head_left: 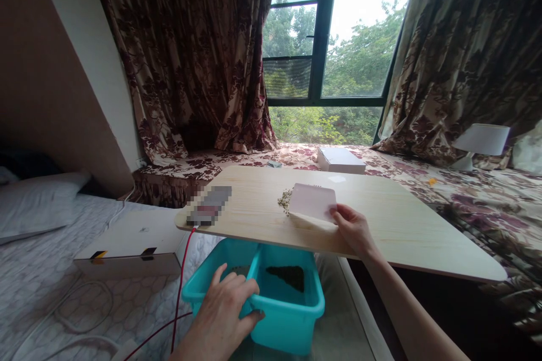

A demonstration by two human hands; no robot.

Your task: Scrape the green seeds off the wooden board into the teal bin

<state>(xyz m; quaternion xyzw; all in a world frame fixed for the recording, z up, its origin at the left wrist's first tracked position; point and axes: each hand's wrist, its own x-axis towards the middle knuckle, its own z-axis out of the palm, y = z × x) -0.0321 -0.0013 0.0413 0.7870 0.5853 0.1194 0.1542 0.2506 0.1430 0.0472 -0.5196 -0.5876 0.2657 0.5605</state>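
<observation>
My right hand (354,230) pinches the near right corner of a pale, flat card (312,201), which is tilted over the wooden tabletop (393,220). Small greenish-brown grains (284,201) lie along the card's left edge, and a few show behind its far edge; what is under it is hidden. My left hand (228,302) grips the near rim of a turquoise divided bin (292,313), fingers over the rim and thumb outside. In its right compartment is a dark patch of fine grains (288,276). Paler grains (241,269) show in the left compartment, partly behind my fingers.
A blurred-out phone-like thing (210,207) with a red cable (181,287) sits at the tabletop's left end. A white box (135,242) rests on the bed at left. Beyond the tabletop are another white box (342,159) and a lamp (483,140).
</observation>
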